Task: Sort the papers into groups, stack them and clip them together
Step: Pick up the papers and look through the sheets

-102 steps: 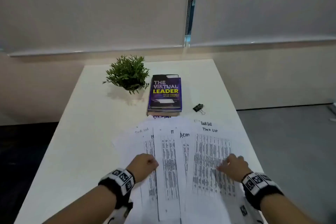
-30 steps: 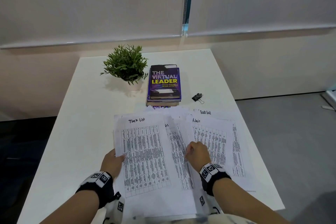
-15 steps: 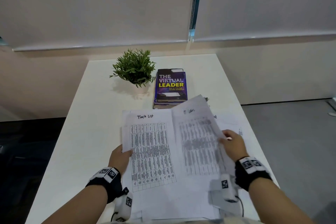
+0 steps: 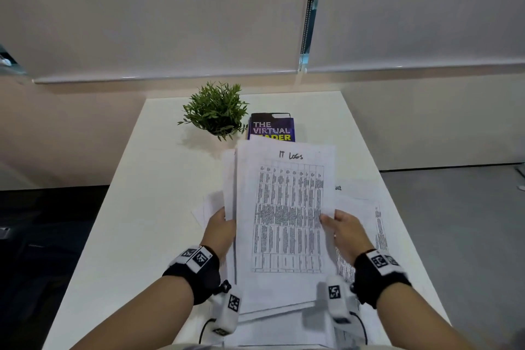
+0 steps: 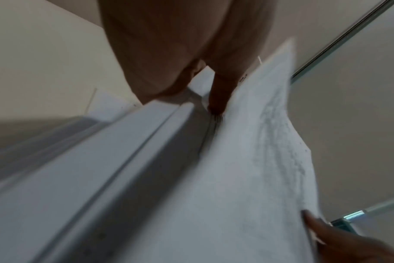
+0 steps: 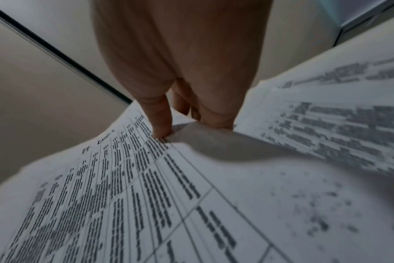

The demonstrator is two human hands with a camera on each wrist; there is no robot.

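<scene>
While both hands grip it from opposite sides, a raised sheaf of papers (image 4: 287,216) headed "IT Logs" sits nearest the viewer: left hand (image 4: 220,231) with fingers curled round the left edge, right hand (image 4: 345,231) pinching the right edge between thumb and fingers; the right-wrist view shows the thumb (image 6: 161,119) pressed on the printed table. Beneath and to the right, loose sheets (image 4: 369,224) lie on the white desk (image 4: 147,207), one headed with a word ending "List". Judged risk: the sheaf looks unevenly squared at its left side, so a slack grip could let an inner sheet slide out and mix with the unsorted pages below; lowering it onto those pages could also merge groups. No clip is visible now; it may be hidden behind the raised sheaf. Farther off stand a potted plant (image 4: 216,111) and a book (image 4: 272,126), titled "The Virtual Leader", just beside each other. Beyond, pale roller blinds (image 4: 170,8) cover the wall; grey floor (image 4: 454,221) lies to the right
</scene>
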